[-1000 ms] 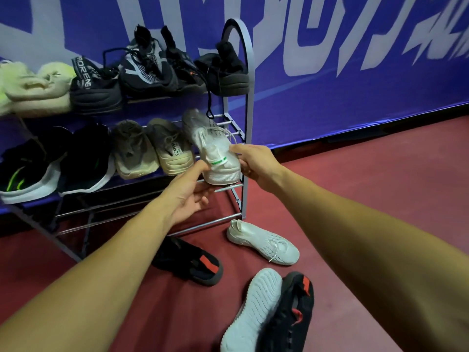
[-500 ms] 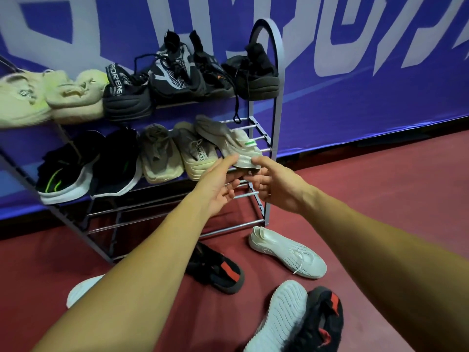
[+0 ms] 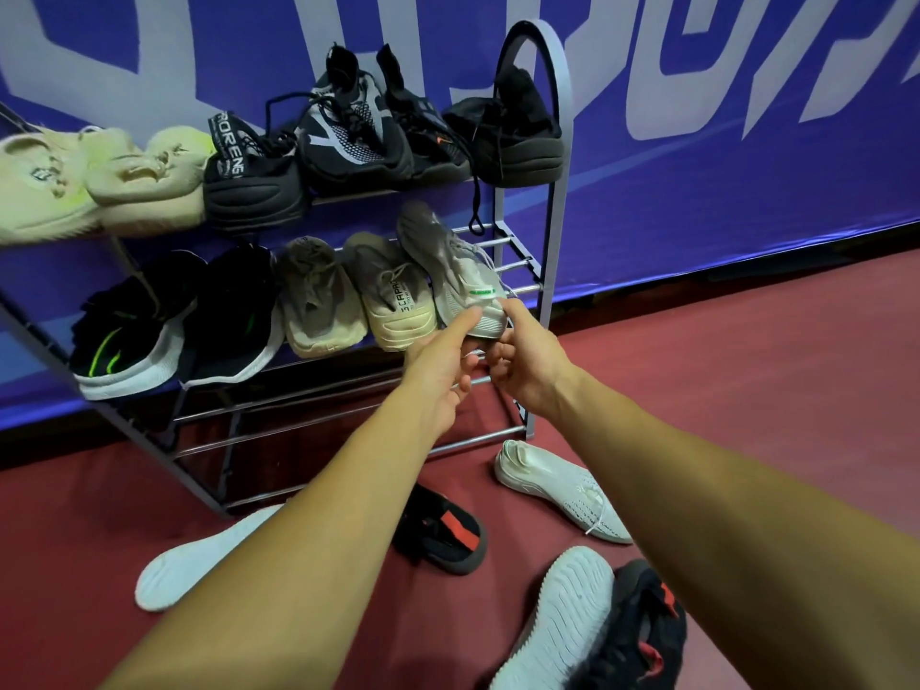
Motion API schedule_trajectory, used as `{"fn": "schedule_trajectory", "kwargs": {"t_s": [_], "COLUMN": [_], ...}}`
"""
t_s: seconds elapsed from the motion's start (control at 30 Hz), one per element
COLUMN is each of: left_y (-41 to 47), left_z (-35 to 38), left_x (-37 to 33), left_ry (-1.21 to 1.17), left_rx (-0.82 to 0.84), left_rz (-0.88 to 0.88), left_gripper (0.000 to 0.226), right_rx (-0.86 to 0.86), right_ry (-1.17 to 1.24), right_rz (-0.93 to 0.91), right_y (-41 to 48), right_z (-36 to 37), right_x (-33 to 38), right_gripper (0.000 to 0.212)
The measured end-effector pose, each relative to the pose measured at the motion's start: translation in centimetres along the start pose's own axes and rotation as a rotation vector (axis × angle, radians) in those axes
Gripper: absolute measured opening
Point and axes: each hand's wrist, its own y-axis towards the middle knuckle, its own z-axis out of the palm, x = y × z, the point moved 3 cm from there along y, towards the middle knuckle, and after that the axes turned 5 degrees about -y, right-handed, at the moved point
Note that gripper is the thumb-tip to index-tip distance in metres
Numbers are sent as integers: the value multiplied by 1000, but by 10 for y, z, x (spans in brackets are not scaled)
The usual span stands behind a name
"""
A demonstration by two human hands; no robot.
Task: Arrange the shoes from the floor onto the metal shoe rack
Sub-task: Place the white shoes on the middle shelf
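1. A grey sneaker (image 3: 455,276) with a green heel tab lies on the middle tier of the metal shoe rack (image 3: 556,231), at frame centre, toe pointing up and back, heel toward the camera.
2. The left hand (image 3: 443,363) touches the heel from below left, thumb laid up against the sole edge, fingers curled under; it looks like a light grip.
3. The right hand (image 3: 522,361) meets the same heel from the lower right, fingers pinched at the sole's edge.
4. Just left of it on that tier stand two beige shoes (image 3: 358,296), then two black ones with white soles (image 3: 169,326).
5. The top tier, upper frame, is full of cream and black shoes.
6. On the red floor (image 3: 747,390) below: a white shoe (image 3: 557,490) at right of the rack's foot, a black-and-red shoe (image 3: 443,530) between the forearms, an upturned white sole (image 3: 557,620) beside another black shoe at lower right, and a white sole (image 3: 184,565) at lower left.
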Motion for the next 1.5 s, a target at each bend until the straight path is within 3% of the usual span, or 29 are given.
{"fn": "schedule_trajectory", "kwargs": {"t_s": [0.17,0.47,0.6,0.73,0.87,1.0,1.17,1.37,1.5], "left_y": [3,11,13,20,31,40,56,76,87], "left_z": [2,1,0,-6,-23,-37,-35,-7,4], "left_x": [-3,12,17,19,29,51,87,146,182], "left_ry": [-108,-88,-118,-94,-48,57,322,492,594], "left_rx": [-21,-167,-104,-56,-51,-70,-53,51,58], "left_rz": [-18,73,41,56,91,60,-2,-92,-172], "left_gripper": [21,27,30,40,42,29,18,8,6], "right_rx": [-62,-65,-1,4,-141,-151,-96,-54,-15], "right_ry": [56,-147,-236,-381,-424,-660,-959,-1022,-1189], "right_rz": [-89,-93,-102,-127,-175,-123,30,193,256], "right_y": [5,8,5,3,8,14,23,43,64], "right_z": [4,-4,-9,-21,-57,-96,-138,-170,-182], "right_x": [4,5,12,9,3,-11,-33,-63,-90], "right_gripper": [36,46,49,66,42,29,42,38,34]}}
